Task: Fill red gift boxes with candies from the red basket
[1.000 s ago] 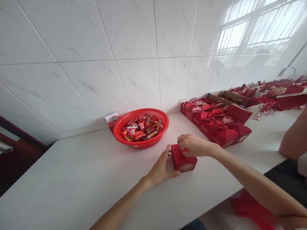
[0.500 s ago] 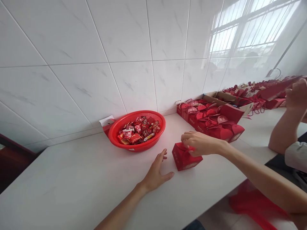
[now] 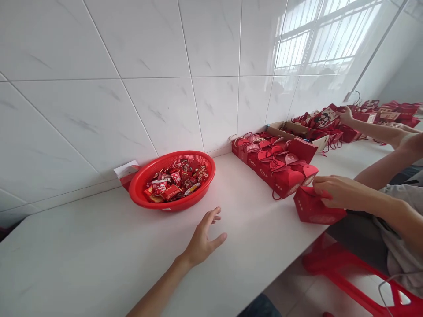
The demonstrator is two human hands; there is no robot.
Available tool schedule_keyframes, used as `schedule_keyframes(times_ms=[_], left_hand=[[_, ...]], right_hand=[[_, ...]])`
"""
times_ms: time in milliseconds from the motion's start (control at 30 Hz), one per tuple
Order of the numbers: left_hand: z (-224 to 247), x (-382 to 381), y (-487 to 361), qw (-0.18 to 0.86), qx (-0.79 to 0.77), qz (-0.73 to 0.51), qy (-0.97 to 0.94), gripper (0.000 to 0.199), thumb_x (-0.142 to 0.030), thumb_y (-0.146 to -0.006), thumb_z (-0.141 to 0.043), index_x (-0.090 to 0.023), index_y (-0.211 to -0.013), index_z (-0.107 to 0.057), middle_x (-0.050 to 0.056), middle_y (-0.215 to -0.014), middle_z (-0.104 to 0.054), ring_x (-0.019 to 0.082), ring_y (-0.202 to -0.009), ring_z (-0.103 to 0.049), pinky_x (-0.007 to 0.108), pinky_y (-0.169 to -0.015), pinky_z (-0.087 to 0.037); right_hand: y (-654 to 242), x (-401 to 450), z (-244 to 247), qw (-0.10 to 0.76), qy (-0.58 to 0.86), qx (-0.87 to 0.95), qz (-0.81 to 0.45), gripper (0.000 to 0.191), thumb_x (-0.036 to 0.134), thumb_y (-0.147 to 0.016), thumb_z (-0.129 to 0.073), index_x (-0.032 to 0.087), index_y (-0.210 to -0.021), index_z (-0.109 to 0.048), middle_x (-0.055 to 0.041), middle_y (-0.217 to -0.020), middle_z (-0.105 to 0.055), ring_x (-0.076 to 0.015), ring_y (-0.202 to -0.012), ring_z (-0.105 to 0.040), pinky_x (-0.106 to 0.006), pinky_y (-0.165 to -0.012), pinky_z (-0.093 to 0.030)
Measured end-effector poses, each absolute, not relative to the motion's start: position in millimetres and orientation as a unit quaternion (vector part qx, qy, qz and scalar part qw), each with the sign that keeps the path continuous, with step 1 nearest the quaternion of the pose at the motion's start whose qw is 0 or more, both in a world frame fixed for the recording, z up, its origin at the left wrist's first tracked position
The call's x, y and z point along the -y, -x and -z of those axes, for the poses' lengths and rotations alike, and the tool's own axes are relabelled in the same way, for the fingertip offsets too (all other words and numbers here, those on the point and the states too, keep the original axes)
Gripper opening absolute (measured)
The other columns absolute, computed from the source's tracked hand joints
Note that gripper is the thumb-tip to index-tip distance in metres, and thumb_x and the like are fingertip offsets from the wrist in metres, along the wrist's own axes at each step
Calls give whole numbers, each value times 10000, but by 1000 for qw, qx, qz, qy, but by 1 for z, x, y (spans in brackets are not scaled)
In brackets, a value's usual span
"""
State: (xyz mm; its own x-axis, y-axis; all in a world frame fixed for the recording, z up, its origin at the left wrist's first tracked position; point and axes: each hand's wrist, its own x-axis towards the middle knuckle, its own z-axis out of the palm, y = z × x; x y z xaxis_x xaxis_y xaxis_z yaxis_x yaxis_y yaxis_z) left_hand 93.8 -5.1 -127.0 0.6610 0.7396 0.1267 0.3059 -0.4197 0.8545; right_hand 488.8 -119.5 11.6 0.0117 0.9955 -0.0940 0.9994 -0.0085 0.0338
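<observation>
My left hand (image 3: 203, 242) hovers over the white table with fingers apart and nothing in it, just in front of a red plastic basket (image 3: 172, 205). Wrapped sweets (image 3: 175, 182) in red and gold packets fill the basket partway. At the right, my right hand (image 3: 339, 192) grips the top of a small red gift box (image 3: 317, 211). This box is close to the table's front edge, beside a row of similar red boxes (image 3: 280, 180) with rounded flaps and cord handles. My fingers cover part of its top.
A co-worker's hand (image 3: 345, 115) holds a printed red box (image 3: 327, 116) farther along the table. An open cardboard carton (image 3: 277, 128) and piles of red boxes line the tiled wall. A red plastic stool (image 3: 333, 259) stands below the table's edge.
My right hand has carried the red gift box to the right, up to the row of boxes. My left hand stays open. The view has turned right, and the co-worker's hand has moved farther back.
</observation>
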Motion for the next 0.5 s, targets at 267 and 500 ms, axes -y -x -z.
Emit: schedule_keyframes(times_ms=[267, 500], left_hand=[[122, 4, -91, 406, -316, -271, -814, 514, -349, -883, -614, -269, -1377, -500, 94, -1359, -568, 251, -1156, -621, 470, -1052, -504], [116, -3, -70, 352, -309, -307, -829, 420, -304, -901, -607, -270, -1318, -571, 91, -1361, -575, 217, -1073, -666, 439, -1000, -553]], right_hand=[[-552, 111, 5, 57, -770, -635, -8, 183, -5, -826, -550, 158, -767, -610, -157, -946, -688, -206, -897, -643, -345, -818, -405], [-573, 126, 46, -102, -795, -598, -17, 192, 257, -847, -689, 197, -1029, -676, -140, -1038, -718, -237, -896, -690, -327, -782, -519]])
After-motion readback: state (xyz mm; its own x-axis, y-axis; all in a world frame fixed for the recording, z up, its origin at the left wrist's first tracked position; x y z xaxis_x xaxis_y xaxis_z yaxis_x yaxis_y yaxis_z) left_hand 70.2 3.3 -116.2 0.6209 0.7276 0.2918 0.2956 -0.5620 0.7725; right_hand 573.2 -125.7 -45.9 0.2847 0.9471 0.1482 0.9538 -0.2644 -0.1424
